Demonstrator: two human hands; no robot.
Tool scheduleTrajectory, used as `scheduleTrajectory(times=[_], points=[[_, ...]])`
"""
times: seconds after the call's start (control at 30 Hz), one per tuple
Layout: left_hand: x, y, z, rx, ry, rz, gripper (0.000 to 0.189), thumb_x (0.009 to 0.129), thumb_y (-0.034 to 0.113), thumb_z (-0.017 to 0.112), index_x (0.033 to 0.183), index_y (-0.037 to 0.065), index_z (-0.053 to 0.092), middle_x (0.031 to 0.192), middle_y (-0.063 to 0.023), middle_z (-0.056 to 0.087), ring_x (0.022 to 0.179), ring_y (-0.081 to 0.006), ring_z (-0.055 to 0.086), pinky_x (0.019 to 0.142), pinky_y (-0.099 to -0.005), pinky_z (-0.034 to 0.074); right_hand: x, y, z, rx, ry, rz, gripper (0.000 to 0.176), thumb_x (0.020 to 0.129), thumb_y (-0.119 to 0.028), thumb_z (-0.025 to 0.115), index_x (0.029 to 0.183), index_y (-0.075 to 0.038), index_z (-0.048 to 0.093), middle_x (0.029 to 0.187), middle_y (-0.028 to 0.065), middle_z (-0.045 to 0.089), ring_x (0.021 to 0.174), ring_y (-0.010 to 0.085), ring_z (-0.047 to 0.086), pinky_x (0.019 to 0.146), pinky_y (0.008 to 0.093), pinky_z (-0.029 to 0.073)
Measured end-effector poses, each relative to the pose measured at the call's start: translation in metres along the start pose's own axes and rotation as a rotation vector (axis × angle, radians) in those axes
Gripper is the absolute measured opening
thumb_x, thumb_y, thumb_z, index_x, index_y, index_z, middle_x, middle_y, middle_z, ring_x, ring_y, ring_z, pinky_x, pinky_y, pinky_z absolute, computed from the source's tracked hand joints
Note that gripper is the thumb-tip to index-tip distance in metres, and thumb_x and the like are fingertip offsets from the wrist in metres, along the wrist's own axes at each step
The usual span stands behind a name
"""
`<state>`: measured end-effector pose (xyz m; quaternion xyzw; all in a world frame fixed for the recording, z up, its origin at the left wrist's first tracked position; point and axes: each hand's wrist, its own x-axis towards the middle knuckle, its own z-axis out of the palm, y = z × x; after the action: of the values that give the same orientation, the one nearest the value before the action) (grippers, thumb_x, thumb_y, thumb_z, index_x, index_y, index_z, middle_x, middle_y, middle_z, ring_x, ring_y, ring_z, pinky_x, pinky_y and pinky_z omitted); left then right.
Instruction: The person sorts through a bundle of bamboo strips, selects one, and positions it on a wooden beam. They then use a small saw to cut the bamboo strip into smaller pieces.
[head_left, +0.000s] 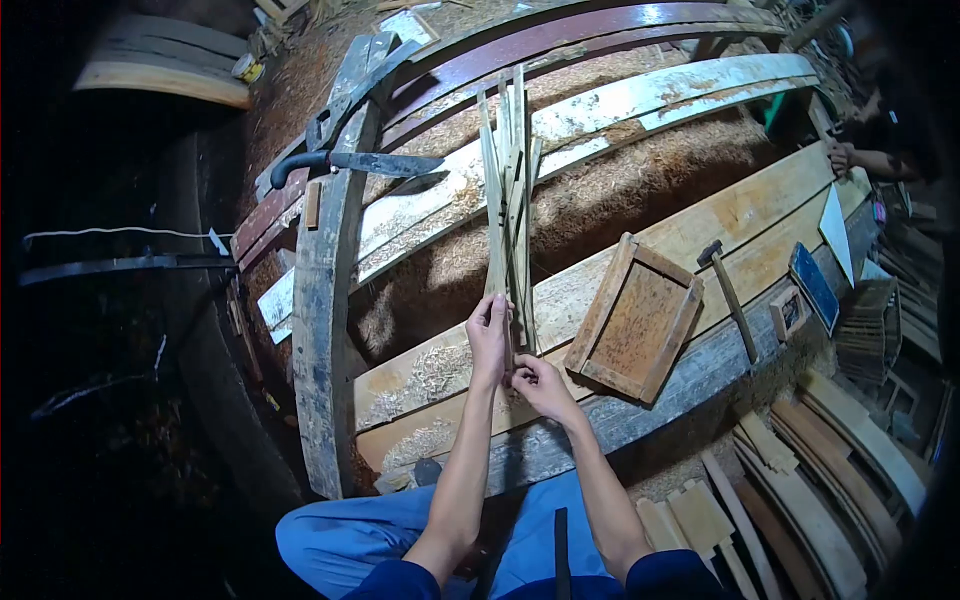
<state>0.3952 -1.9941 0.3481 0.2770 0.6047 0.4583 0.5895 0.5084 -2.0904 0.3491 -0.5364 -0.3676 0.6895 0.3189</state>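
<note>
Above the near planks [745, 210], the L hand [488, 325] pinches the thin wood strips [494, 185], which stretch away over the white board [640, 100]. R hand [540, 385] curls by their near ends (can't tell if it grips one). Tray [640, 320] w/ raised rim sits to the R, hammer [732, 300] just beside.

Holding slender wooden strips [518, 205] in the left hand [487, 335], with the right hand [541, 388] curled just below, beside a wooden tray [642, 318] (near a hammer [735, 305]).
</note>
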Motion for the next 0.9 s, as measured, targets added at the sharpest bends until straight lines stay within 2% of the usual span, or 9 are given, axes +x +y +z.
scheduleTrajectory(times=[0.1, 0.17, 0.33, 0.43, 0.47, 0.6, 0.73, 0.83, 0.9], points=[[0.007, -0.004, -0.004, 0.093, -0.017, 0.071, 0.032, 0.104, 0.03, 0.064, 0.111, -0.001, 0.071, 0.089, 0.004, 0.064, 0.077, -0.003, 0.051, 0.067, -0.0209, 0.042, 0.0, -0.007, 0.008, 0.009, 0.065, 0.025, 0.033, 0.098, -0.009, 0.066, 0.128, 0.003, 0.06, 0.085, 0.0007, 0.063, 0.073, 0.0055, 0.057, 0.064, 0.0239, 0.049], [0.009, -0.007, -0.009, 0.068, -0.033, 0.051, 0.033, 0.103, 0.029, 0.066, 0.115, -0.002, 0.071, 0.091, 0.0031, 0.065, 0.08, -0.0036, 0.051, 0.07, -0.0221, 0.043, -0.001, -0.017, 0.019, 0.305, 0.145, 0.003, 0.029, 0.099, -0.011, 0.068, 0.123, 0.003, 0.062, 0.09, 0.0006, 0.064, 0.076, 0.0052, 0.058, 0.066, 0.023, 0.049], [0.027, -0.023, -0.027, 0.215, -0.052, 0.147, 0.035, 0.103, 0.026, 0.066, 0.121, -0.004, 0.07, 0.104, -0.0033, 0.071, 0.094, -0.01, 0.062, 0.084, -0.0257, 0.05, 0.025, 0.003, 0.033, 0.247, 0.272, -0.046, 0.027, 0.101, -0.011, 0.066, 0.121, 0.005, 0.061, 0.089, 0.0016, 0.064, 0.074, 0.0077, 0.06, 0.066, 0.0235, 0.051], [0.028, -0.009, -0.041, 0.386, 0.07, 0.337, 0.033, 0.105, 0.023, 0.062, 0.122, -0.005, 0.07, 0.119, -0.0106, 0.07, 0.107, -0.0159, 0.065, 0.091, -0.03, 0.052, 0.032, 0.011, 0.05, 0.192, 0.378, -0.059, 0.027, 0.103, -0.012, 0.063, 0.122, 0.005, 0.059, 0.088, 0.0023, 0.064, 0.071, 0.0074, 0.06, 0.063, 0.0228, 0.05], [0.034, -0.018, -0.053, 0.34, 0.046, 0.338, 0.031, 0.103, 0.025, 0.063, 0.124, 0.004, 0.07, 0.109, -0.0091, 0.067, 0.096, -0.0179, 0.062, 0.086, -0.0324, 0.051, 0.033, 0.014, 0.058, 0.219, 0.426, -0.07, 0.028, 0.103, -0.012, 0.062, 0.125, 0.005, 0.058, 0.088, 0.0025, 0.064, 0.07, 0.0068, 0.058, 0.061, 0.0223, 0.049], [0.034, -0.049, -0.09, 0.326, -0.075, 0.161, 0.037, 0.1, 0.015, 0.068, 0.132, -0.002, 0.064, 0.114, -0.0106, 0.071, 0.103, -0.016, 0.067, 0.094, -0.0312, 0.054, 0.037, 0.052, 0.073, 0.147, 0.534, -0.071, 0.032, 0.104, -0.013, 0.059, 0.131, 0.005, 0.056, 0.09, 0.0044, 0.066, 0.077, 0.0076, 0.06, 0.064, 0.0237, 0.049], [0.026, -0.037, -0.098, 0.372, -0.149, 0.105, 0.039, 0.092, 0.012, 0.074, 0.129, 0.0, 0.067, 0.106, -0.009, 0.072, 0.095, -0.0139, 0.068, 0.085, -0.0297, 0.056, 0.026, 0.054, 0.079, 0.135, 0.49, -0.009, 0.032, 0.104, -0.011, 0.058, 0.132, 0.003, 0.054, 0.09, 0.0039, 0.066, 0.071, 0.0063, 0.057, 0.063, 0.0215, 0.048], [0.04, -0.038, -0.092, 0.644, -0.156, 0.392, 0.041, 0.082, 0.012, 0.079, 0.121, 0.0, 0.072, 0.097, -0.0129, 0.071, 0.087, -0.0185, 0.068, 0.082, -0.0322, 0.056, 0.028, 0.049, 0.078, 0.237, 0.483, -0.001, 0.031, 0.104, -0.011, 0.058, 0.132, 0.004, 0.054, 0.09, 0.0043, 0.066, 0.069, 0.0059, 0.057, 0.062, 0.0208, 0.049], [0.043, -0.036, -0.089, 0.611, -0.145, 0.375, 0.042, 0.081, 0.012, 0.08, 0.121, 0.001, 0.072, 0.096, -0.013, 0.071, 0.086, -0.0196, 0.067, 0.082, -0.0327, 0.056, 0.033, 0.047, 0.08, 0.241, 0.512, -0.048, 0.031, 0.104, -0.011, 0.059, 0.131, 0.004, 0.054, 0.089, 0.0042, 0.066, 0.069, 0.0061, 0.057, 0.062, 0.0209, 0.049]])
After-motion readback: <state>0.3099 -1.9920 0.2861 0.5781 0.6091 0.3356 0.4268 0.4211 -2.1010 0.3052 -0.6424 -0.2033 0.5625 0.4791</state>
